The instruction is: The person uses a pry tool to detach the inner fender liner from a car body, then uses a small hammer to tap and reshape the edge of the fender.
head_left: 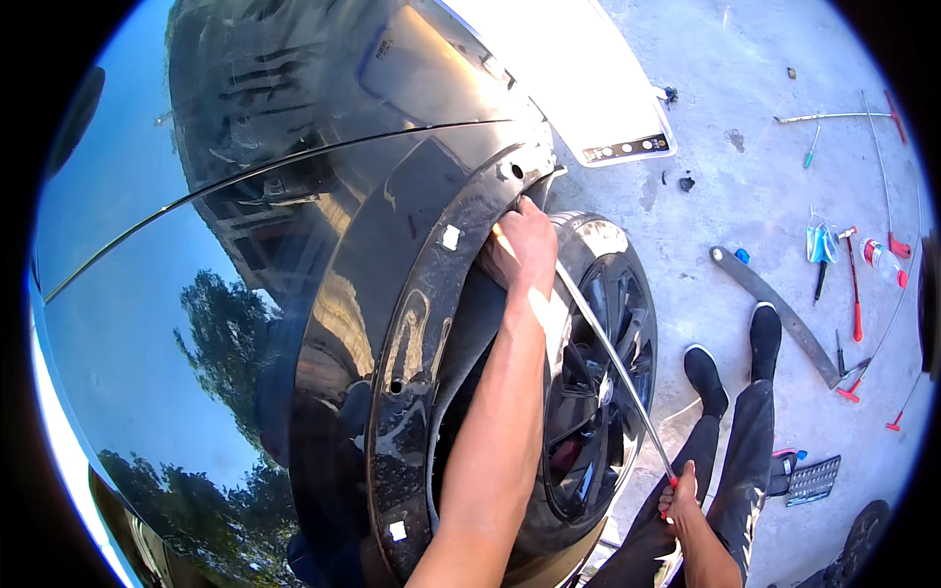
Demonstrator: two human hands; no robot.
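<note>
Presently, the left hand [520, 250] is pressed closed inside the wheel arch [431, 294] — the metal rod [613, 363] is gripped by the right hand [681, 495].

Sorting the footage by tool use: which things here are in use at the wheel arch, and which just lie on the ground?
In use:
left hand
right hand
long metal rod
wheel arch

Lying about:
flat black bar
red-handled rods
green screwdriver
bit case

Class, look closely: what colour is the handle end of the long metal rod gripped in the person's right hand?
Red, seen in the head view where the right hand grips the rod.
</note>
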